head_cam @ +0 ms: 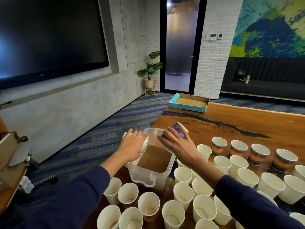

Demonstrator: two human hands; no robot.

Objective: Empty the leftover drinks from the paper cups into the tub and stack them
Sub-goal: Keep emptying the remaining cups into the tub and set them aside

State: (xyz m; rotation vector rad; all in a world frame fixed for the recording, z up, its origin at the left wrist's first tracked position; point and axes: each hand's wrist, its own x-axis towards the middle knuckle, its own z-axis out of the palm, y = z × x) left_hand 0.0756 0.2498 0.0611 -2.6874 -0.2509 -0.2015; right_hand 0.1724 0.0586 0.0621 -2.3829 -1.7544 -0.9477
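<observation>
Head view: upright cups point(183, 193) crowd tub point(149, 176); teal tray point(188, 106) beyond.

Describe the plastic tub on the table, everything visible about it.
The tub is a clear, rectangular plastic container with rounded corners and latch tabs at its near and far ends, with no lid on it. It stands upright at the left edge of the wooden table, ringed by white paper cups. Brown liquid fills much of it. The left hand tips a white cup over its left rim, and the right hand tips a blue-patterned cup over its right rim.
</observation>
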